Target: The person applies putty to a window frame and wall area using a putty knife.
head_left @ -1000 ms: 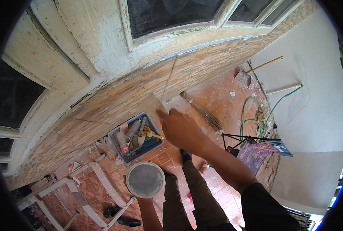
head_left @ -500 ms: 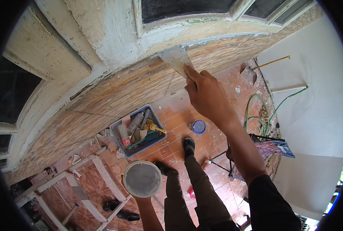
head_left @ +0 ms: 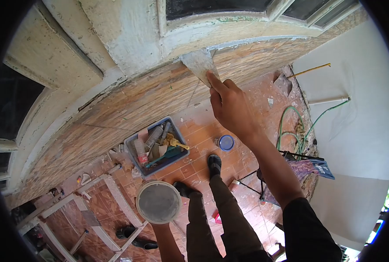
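My right hand [head_left: 236,107] is closed round a putty knife [head_left: 199,63]. Its wide, grey-smeared blade touches the lower edge of the white window frame [head_left: 137,54], where the wood meets the stone-patterned wall [head_left: 146,98]. Low in the view, my left hand [head_left: 161,227] supports a round tub [head_left: 159,202] from beneath, its fingers mostly hidden by it. Smooth grey paste fills the tub, whose open top faces me.
A grey bin [head_left: 157,165] of tools and bottles stands by the wall. Near my feet is a blue-lidded container [head_left: 225,143]. A wooden ladder-like frame [head_left: 98,227] lies lower left; a folding chair [head_left: 297,170] and green hose [head_left: 282,126] are right.
The putty knife blade has shifted slightly left along the frame edge with my right hand. The tub has moved slightly left in view.
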`<control>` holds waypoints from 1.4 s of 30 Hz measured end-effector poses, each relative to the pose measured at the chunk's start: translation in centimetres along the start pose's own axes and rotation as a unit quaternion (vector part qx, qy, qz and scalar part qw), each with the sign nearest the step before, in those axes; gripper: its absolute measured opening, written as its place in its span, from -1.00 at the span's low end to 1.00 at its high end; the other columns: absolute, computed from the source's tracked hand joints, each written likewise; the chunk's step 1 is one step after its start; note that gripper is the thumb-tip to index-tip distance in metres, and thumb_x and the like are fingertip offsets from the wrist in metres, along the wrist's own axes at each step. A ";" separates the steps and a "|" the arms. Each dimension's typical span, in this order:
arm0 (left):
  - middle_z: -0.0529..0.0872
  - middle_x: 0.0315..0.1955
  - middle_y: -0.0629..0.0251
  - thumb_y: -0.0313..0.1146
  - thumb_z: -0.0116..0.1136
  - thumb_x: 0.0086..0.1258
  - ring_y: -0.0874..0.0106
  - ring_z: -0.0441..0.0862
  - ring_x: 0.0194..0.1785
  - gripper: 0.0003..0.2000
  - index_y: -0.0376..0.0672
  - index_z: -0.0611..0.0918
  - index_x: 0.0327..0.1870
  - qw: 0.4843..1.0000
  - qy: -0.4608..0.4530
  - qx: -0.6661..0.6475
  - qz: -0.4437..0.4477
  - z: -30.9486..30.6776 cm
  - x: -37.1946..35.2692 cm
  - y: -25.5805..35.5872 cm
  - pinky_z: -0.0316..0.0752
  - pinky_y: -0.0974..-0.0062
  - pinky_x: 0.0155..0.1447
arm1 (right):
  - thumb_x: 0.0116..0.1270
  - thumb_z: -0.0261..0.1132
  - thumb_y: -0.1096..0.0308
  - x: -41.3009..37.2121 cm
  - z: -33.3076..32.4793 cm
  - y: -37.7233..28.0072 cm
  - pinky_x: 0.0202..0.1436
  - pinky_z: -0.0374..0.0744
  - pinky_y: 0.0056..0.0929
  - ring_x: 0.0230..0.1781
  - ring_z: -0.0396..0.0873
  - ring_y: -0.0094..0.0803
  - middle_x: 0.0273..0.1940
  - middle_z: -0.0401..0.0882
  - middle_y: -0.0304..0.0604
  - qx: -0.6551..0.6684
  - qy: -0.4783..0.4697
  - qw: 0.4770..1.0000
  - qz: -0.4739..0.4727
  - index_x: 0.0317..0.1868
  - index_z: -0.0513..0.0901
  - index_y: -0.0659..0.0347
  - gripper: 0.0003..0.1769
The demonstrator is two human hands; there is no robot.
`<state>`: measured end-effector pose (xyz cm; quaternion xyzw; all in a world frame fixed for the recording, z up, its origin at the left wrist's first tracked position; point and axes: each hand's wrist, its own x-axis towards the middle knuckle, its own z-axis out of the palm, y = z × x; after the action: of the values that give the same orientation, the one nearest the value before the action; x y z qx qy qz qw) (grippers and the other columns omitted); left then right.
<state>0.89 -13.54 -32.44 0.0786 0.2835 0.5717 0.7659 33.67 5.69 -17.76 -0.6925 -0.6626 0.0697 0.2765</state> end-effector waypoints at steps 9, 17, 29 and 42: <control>0.43 0.49 0.04 0.22 -0.08 0.61 -0.09 0.29 0.58 -0.30 -0.08 0.32 0.59 1.000 0.005 0.012 0.001 1.2 -0.6 -1.1 0.38 -0.07 0.55 | 0.47 0.23 0.37 -5.4 -1.1 -0.4 -0.43 0.65 -0.02 -0.43 0.70 0.14 -0.27 0.61 0.17 -0.044 -0.142 0.989 -0.021 0.30 0.51 0.29 -0.57; 0.48 0.47 0.07 0.26 -0.15 0.62 -0.09 0.32 0.57 -0.29 -0.03 0.31 0.60 0.999 -0.026 -0.017 -0.022 2.7 -0.4 -1.2 0.39 -0.10 0.54 | 0.71 -0.01 0.25 -4.3 -0.4 1.7 -0.67 0.46 -0.55 -0.61 0.46 -0.56 -0.32 0.60 -0.19 0.691 -0.059 0.675 0.251 -0.05 0.47 0.19 -0.79; 0.45 0.48 0.02 0.23 -0.13 0.62 -0.03 0.38 0.54 -0.31 -0.05 0.32 0.59 0.994 0.017 0.103 0.026 -2.3 -2.4 -2.3 0.41 -0.12 0.52 | 0.70 0.07 0.26 -3.7 6.5 2.3 -0.67 0.35 -0.60 -0.58 0.36 -0.62 -0.34 0.52 -0.22 0.639 0.021 0.722 0.266 -0.07 0.42 0.15 -0.84; 0.45 0.49 0.08 0.22 -0.15 0.63 -0.05 0.35 0.56 -0.31 -0.05 0.30 0.61 1.000 -0.007 0.024 0.000 1.1 -1.4 -1.6 0.37 -0.11 0.55 | 0.52 0.26 0.43 -2.6 1.7 1.1 -0.26 0.64 -0.11 -0.38 0.60 0.00 -0.21 0.50 0.07 0.017 0.072 0.997 0.022 0.54 0.46 -0.08 -0.40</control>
<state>2.53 -15.17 -31.74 0.1009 0.2918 0.5639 0.7660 33.60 3.74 -20.37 -0.7057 -0.6239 0.0368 0.3337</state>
